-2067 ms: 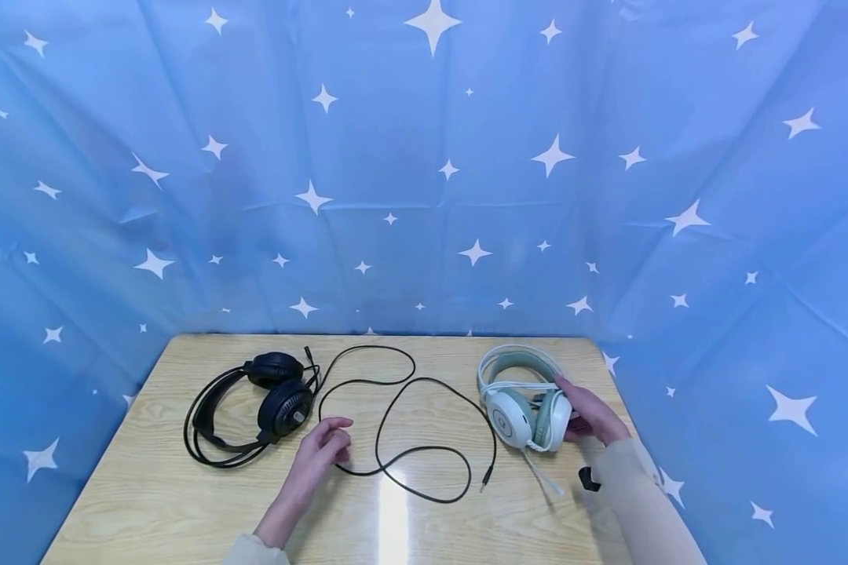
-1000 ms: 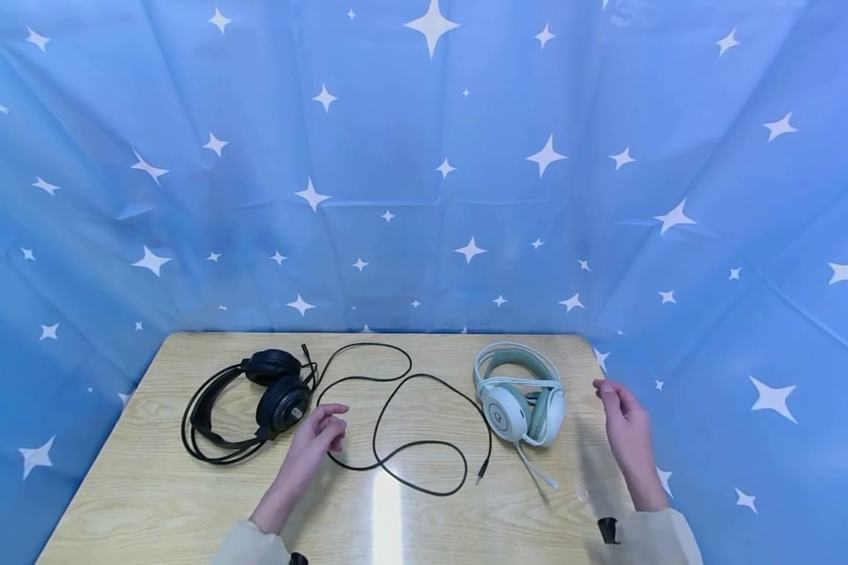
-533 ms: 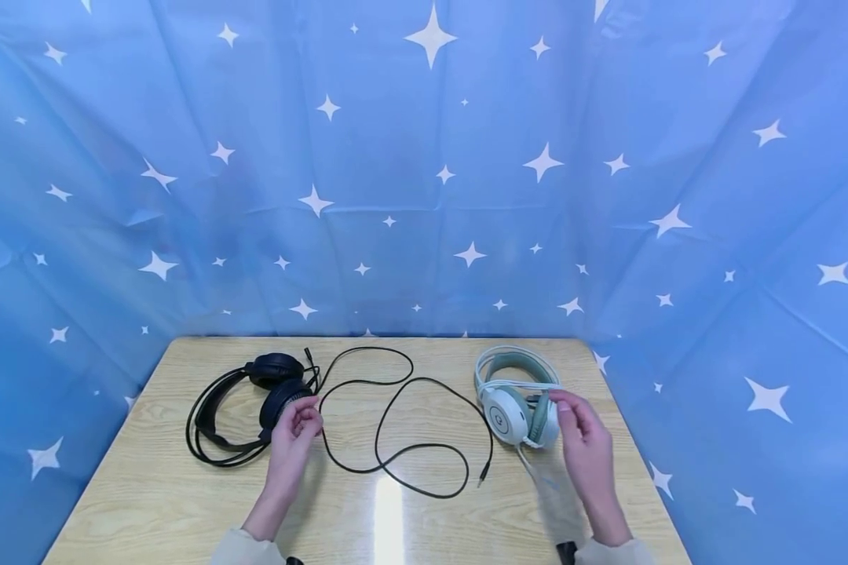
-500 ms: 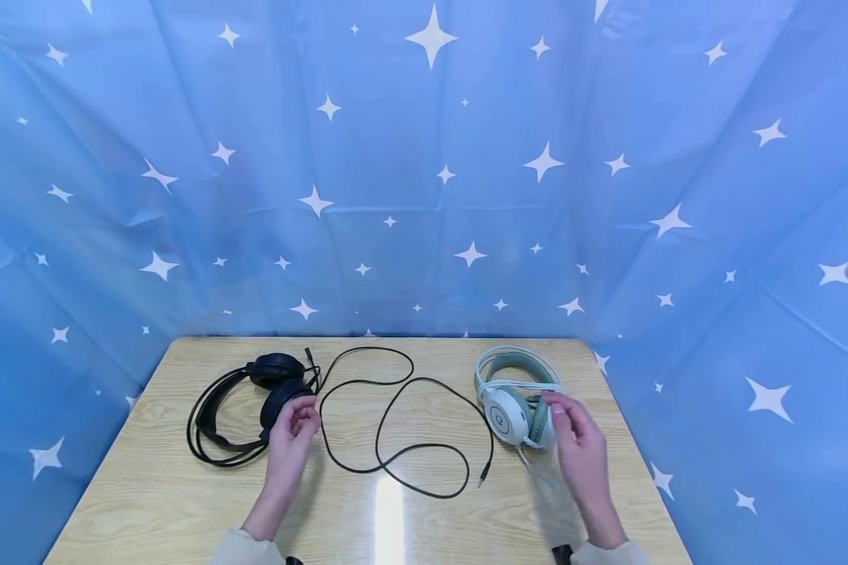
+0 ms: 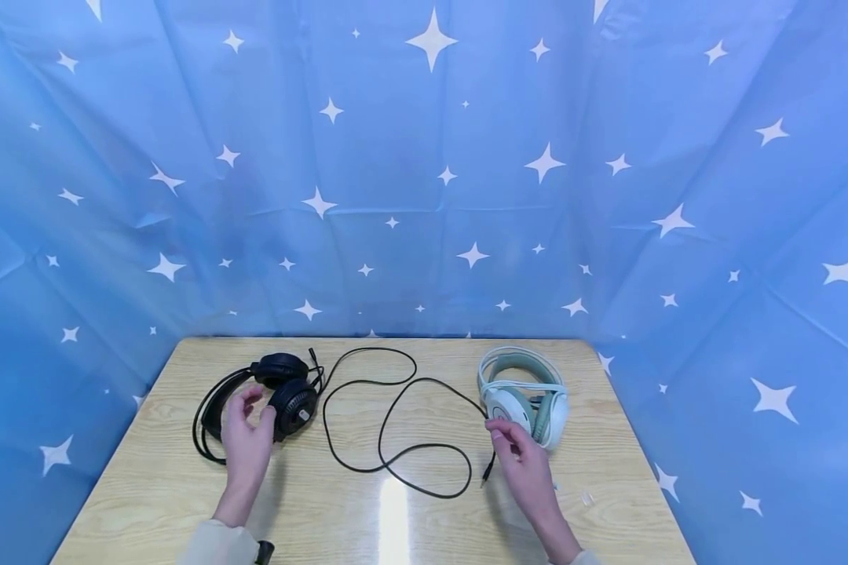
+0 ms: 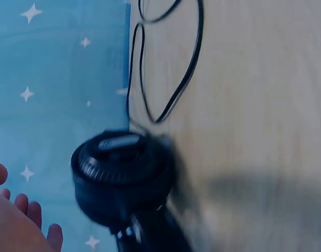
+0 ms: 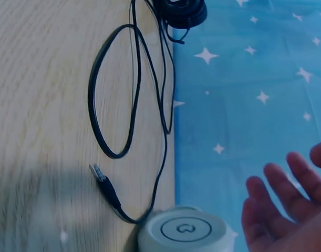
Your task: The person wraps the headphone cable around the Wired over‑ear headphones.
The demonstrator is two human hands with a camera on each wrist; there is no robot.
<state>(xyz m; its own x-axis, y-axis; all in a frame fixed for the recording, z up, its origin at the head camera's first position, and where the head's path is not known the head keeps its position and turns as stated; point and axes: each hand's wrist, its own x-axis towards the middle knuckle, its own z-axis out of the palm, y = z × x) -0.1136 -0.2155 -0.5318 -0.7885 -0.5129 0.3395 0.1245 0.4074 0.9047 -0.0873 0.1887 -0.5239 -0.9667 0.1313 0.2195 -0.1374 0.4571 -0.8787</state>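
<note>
On the table's left side lies a black headset (image 5: 297, 404), its long black cable (image 5: 434, 446) looping across the middle to a metal-tipped plug (image 7: 107, 190). My left hand (image 5: 246, 447) is over its headband, fingers loosely bent around nothing; the left wrist view shows the hand apart from the ear cup (image 6: 118, 176). A white and mint headset (image 5: 554, 420) lies at the right, with white cord across it. My right hand (image 5: 526, 475) hovers before its near ear cup (image 7: 186, 236), partly hiding it. Nothing is in the right hand's relaxed fingers.
The wooden table (image 5: 325, 518) ends at a blue star-patterned curtain (image 5: 396, 157) at the back and both sides. A small clear scrap (image 5: 587, 498) lies right of my right hand. Light glares on the table's front middle.
My right hand held the white headset's right side, let go, moved away right, then came back left in front of it. My left hand has shifted left over the black headset.
</note>
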